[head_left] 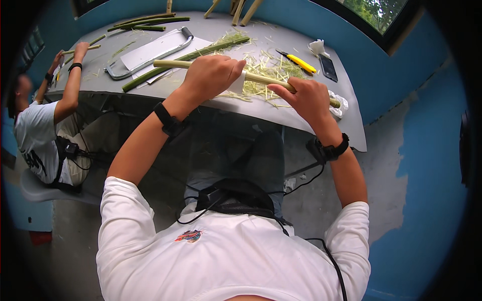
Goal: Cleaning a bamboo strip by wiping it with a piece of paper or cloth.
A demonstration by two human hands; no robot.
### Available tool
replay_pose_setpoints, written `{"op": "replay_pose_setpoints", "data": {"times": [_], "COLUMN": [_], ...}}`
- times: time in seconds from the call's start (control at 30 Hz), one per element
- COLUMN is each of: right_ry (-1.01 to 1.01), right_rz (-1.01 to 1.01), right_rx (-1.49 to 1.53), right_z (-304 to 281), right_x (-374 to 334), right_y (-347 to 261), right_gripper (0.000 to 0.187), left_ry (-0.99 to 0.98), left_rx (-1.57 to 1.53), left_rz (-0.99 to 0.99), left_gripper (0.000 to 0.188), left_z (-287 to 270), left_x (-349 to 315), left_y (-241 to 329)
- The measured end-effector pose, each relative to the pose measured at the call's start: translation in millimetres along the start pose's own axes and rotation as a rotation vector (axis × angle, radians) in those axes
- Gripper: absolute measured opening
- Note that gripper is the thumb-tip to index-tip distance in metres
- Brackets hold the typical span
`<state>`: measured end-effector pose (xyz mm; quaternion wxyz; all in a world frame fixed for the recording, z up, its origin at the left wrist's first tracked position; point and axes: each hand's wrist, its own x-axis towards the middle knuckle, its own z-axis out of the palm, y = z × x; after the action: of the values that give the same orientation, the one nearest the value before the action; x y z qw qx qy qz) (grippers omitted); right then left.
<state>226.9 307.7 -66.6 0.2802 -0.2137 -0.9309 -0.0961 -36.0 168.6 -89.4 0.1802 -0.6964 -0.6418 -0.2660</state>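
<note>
A peeled, pale bamboo stick (264,80) lies level across both my hands, above the table's near edge. My left hand (213,74) is closed round it near the middle, with a white piece of paper or cloth (238,85) showing under the fingers. Whether that piece wraps the stick is hidden. Toward the stick's right end, my right hand (307,99) grips it, thumb laid along the top. Below and behind the stick, pale green shavings (268,65) are heaped. A green bamboo stem (150,76) lies slantwise on the table behind my left hand.
On the grey table (281,34) lie a hacksaw (118,72), a yellow utility knife (301,62), a phone (328,67) and crumpled tissue (339,105). More green stems (150,21) rest at the back left. At far left, a co-worker (42,125) holds another stick.
</note>
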Motion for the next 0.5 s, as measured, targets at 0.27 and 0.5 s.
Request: {"op": "replay_pose_setpoints", "data": {"times": [0.27,0.5], "right_ry": [0.244,-0.282], "right_rz": [-0.179,0.135], "right_rx": [-0.156,0.305], "right_z": [9,-7], "right_x": [-4,10], "right_y": [13,27], "right_gripper": [0.069,0.089], "left_ry": [-0.244,0.037], "left_rx": [-0.064,0.212], "left_rz": [-0.101,0.014], "left_gripper": [0.055,0.066], "left_z": [5,-18], "left_x": [21,44], "left_y": [-13,13]}}
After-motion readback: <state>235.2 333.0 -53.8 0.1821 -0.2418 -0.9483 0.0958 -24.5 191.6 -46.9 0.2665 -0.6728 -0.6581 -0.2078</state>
